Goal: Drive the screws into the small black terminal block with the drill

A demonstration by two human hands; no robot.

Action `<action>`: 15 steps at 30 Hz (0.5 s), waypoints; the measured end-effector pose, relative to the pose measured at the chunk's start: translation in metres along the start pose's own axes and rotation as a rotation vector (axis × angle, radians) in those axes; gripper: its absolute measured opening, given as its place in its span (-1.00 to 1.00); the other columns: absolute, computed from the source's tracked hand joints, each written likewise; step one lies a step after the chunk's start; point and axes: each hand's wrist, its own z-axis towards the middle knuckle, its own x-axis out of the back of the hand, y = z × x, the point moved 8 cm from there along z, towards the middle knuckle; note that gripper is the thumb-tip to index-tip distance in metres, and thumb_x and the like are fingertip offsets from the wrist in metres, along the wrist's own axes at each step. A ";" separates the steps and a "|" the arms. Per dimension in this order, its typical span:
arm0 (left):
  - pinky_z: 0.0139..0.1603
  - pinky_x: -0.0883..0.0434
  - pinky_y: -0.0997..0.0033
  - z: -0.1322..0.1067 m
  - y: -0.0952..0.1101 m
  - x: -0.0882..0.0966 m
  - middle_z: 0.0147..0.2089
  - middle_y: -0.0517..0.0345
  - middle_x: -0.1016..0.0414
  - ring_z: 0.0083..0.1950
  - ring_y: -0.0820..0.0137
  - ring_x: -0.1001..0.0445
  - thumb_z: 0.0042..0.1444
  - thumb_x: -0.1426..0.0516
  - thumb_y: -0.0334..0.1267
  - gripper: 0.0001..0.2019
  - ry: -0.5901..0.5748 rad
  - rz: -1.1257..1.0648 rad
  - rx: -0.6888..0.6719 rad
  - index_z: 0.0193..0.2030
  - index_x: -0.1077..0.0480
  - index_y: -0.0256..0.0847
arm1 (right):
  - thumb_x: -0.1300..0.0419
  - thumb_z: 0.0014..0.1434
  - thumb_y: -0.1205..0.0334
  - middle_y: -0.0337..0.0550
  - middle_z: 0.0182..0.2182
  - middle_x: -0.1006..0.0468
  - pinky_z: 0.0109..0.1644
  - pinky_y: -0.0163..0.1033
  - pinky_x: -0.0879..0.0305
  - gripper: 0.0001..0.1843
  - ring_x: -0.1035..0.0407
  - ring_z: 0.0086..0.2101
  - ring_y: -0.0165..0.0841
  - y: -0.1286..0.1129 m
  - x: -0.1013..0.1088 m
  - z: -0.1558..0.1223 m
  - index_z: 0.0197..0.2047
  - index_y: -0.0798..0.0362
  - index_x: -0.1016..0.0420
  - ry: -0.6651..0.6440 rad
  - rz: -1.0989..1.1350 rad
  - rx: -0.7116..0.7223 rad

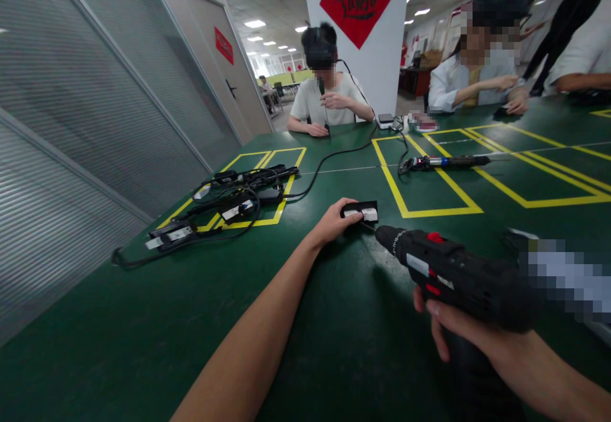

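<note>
I read the small black adapter (361, 211) as light, rigid and likely to skid on the green bench (143, 320), so I'd pin it by its long sides. It lies flat mid-bench, where my left hand (334, 221) has its fingers curled on the near end. My right hand (458, 330) is wrapped around the grip of the heavier cordless screwdriver (453, 272), tip just beside the adapter.

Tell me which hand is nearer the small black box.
Left. The left hand touches the small black rectangular box; the right hand grips the black cordless drill, closer to the camera.
</note>
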 end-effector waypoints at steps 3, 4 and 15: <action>-0.11 -0.34 0.37 0.000 0.002 0.001 -0.09 0.06 -0.42 -0.12 0.32 -0.40 0.02 -0.11 -0.03 -0.54 -0.003 -0.004 0.009 0.02 -0.28 -0.23 | 0.01 0.20 -0.02 -0.26 -0.60 -0.45 -0.21 -0.13 -0.19 -0.69 -0.35 -0.45 -0.29 0.003 0.000 0.001 -0.30 0.02 -0.37 0.004 0.010 -0.033; -0.11 -0.34 0.37 0.000 0.002 0.001 -0.09 0.06 -0.42 -0.12 0.32 -0.40 0.02 -0.11 -0.04 -0.54 -0.005 -0.003 0.014 0.02 -0.27 -0.24 | 0.02 0.19 -0.03 -0.25 -0.59 -0.45 -0.21 -0.13 -0.19 -0.68 -0.35 -0.45 -0.28 0.004 0.000 0.001 -0.29 0.03 -0.38 -0.001 0.012 -0.046; -0.10 -0.33 0.35 0.001 0.000 0.000 -0.09 0.07 -0.41 -0.11 0.31 -0.38 0.02 -0.11 -0.02 -0.54 -0.017 -0.016 0.005 0.02 -0.27 -0.22 | 0.00 0.20 0.01 -0.29 -0.61 -0.46 -0.17 -0.15 -0.17 -0.74 -0.36 -0.45 -0.31 0.002 0.000 0.003 -0.27 0.00 -0.36 0.011 0.016 0.002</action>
